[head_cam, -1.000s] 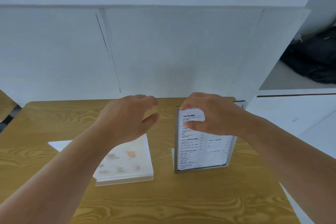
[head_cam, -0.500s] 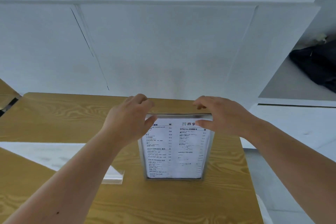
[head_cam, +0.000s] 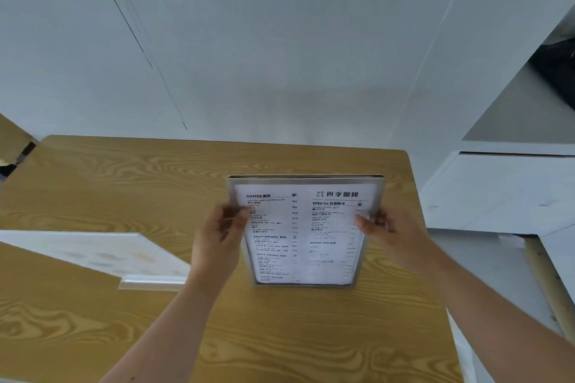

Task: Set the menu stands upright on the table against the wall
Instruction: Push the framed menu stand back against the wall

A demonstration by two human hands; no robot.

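A clear acrylic menu stand [head_cam: 303, 233] with a printed black-and-white drinks list stands upright on the wooden table [head_cam: 155, 183], facing me. My left hand [head_cam: 217, 241] grips its left edge and my right hand [head_cam: 390, 232] grips its right edge, thumbs on the front. A second menu stand [head_cam: 102, 253] with pale drink pictures lies flat on the table to the left, its clear base toward me. The white wall [head_cam: 264, 56] rises behind the table's far edge.
The table's right edge [head_cam: 435, 289] drops off to a white floor and white cabinets [head_cam: 504, 190]. A dark object [head_cam: 557, 71] sits on a ledge at the far right. Bare wood lies between the upright stand and the wall.
Both hands slid from the stand's top corners down to its side edges. The view has tilted and closed in on the table; the stand stays upright.
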